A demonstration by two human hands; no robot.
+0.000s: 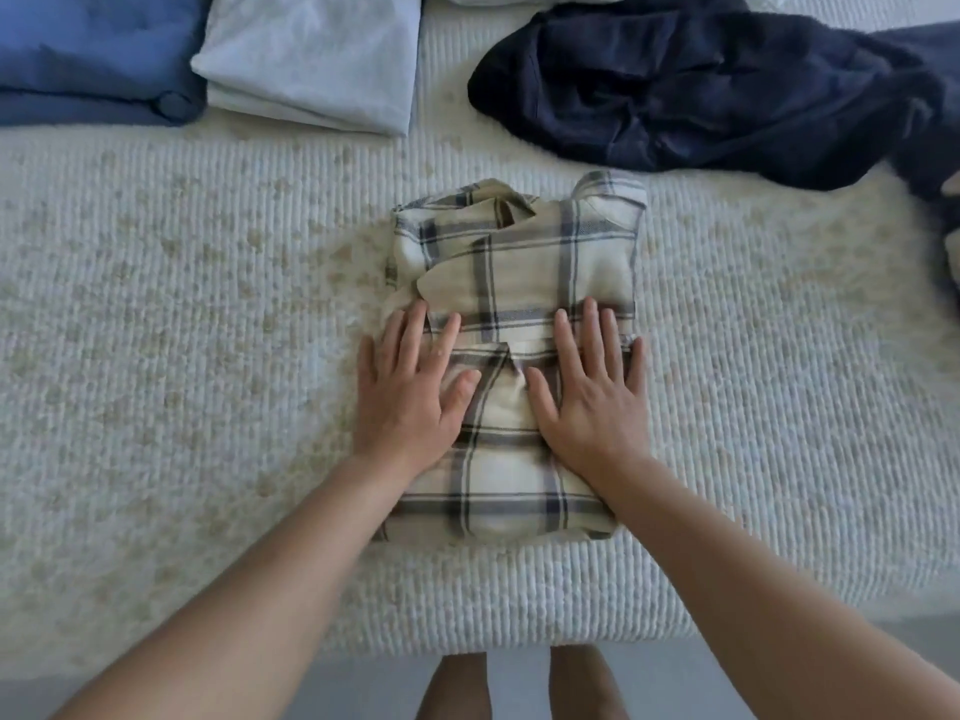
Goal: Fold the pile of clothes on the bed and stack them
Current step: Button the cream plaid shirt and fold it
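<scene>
A cream plaid shirt with grey and navy stripes lies folded into a narrow rectangle in the middle of the bed, collar end away from me. My left hand lies flat on its left side, fingers straight and spread. My right hand lies flat on its right side in the same way. Both palms press the cloth down. A crumpled navy garment lies unfolded at the far right. A folded light grey garment and a folded blue one sit at the far left.
The bed has a white ribbed cover with faint tan flecks. Its near edge runs below the shirt, with grey floor and my feet beyond it. More dark cloth lies at the right border.
</scene>
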